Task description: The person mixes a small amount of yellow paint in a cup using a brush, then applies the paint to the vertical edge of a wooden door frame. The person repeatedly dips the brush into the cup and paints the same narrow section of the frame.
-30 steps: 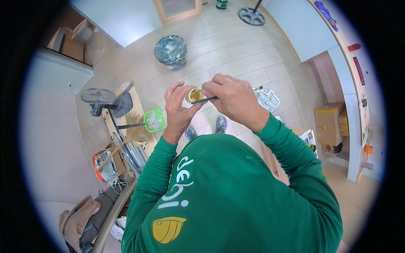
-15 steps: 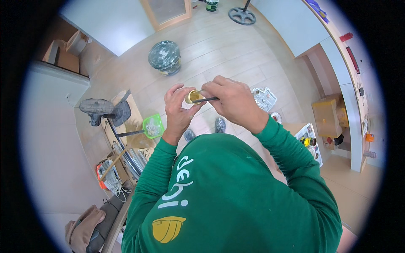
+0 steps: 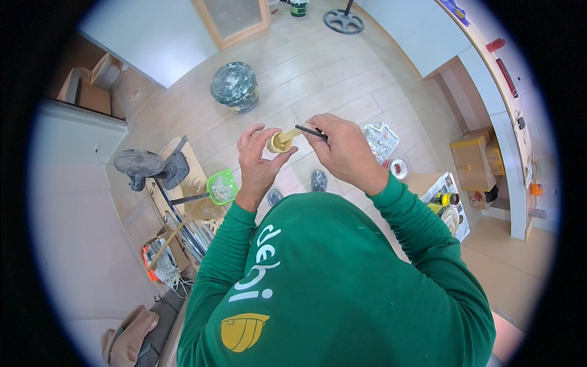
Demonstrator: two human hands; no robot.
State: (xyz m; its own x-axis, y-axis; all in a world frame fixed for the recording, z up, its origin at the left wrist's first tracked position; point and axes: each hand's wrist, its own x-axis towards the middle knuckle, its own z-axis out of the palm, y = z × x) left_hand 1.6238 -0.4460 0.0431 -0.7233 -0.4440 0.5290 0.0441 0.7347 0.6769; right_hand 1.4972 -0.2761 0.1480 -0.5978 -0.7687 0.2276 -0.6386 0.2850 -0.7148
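Your left hand (image 3: pixel 260 165) is curled around a small round yellowish container (image 3: pixel 280 142), held up in front of your chest over the floor, its open mouth facing you. Your right hand (image 3: pixel 345 150) is clenched on a thin dark stick-like tool (image 3: pixel 310 131) whose tip reaches toward the container's rim. The container looks light and rigid, likely a small tin or plastic pot, so a wrap of the fingers around its side wall, as you have it, seems the surest hold; whatever is inside may be sticky or liquid, so keep it level. The tool looks stiff and slender, and is best pinched near its rear end. Below on the tiled floor (image 3: pixel 330 79) stand a paint-spattered bucket (image 3: pixel 234 86), a floor fan (image 3: pixel 142 165), a green dustpan (image 3: pixel 221 186) and a crumpled clear plastic bag (image 3: pixel 380 139). A cardboard box (image 3: pixel 472 160) sits to the right. Nothing stands between your hands.
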